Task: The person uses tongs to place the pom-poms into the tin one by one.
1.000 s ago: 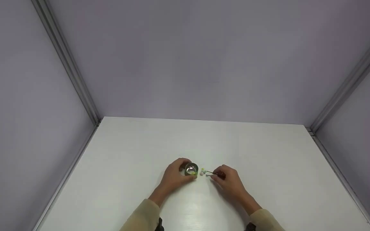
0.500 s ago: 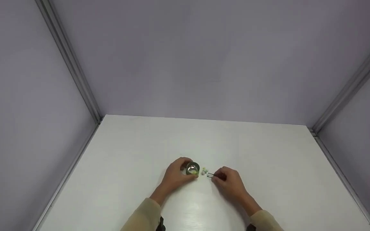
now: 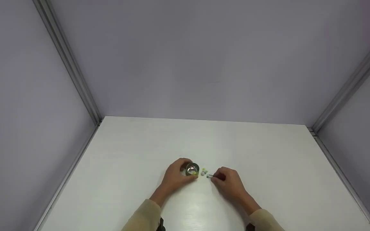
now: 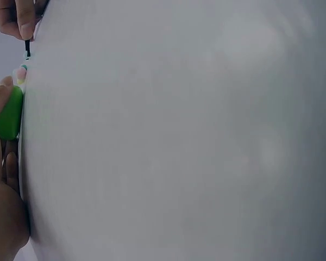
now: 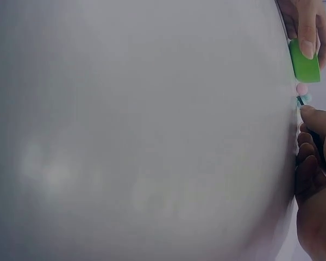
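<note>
Holding, left: the left hand [image 3: 174, 175] curls round a small green cup [image 3: 191, 169] with a shiny metal inside, thumb and fingers wrapped about its wall.
Cup, place: it stands upright on the white desk [image 3: 268, 179], mouth up, near the middle of the near edge and well away from both side edges and the far corners.
Cup, contents: something yellow-green shows low inside it; what it is cannot be told.
Holding, right: the right hand [image 3: 230, 183] has its fingers curled tight, pinching a thin dark tool [image 3: 210, 175] between thumb and fingertips; only its tip sticks out.
Tool, long axis: it lies roughly along the near edge of the desk, low and nearly level, its free end pointing left toward the cup and its held end buried in the hand.
Tool, tip: it is at a little cluster of small pale beads [image 3: 204, 172], pink, green and bluish; whether it touches one is too small to tell.
Beads, place: on the desk between the two hands, just beside the cup on its right.
Wrist views: the left wrist camera shows the cup [image 4: 10, 114] under the thumb; the right wrist camera shows the cup [image 5: 304, 64] with the beads [image 5: 302, 92] just off it.
Sleeves: beige cuffs at the near edge.
</note>
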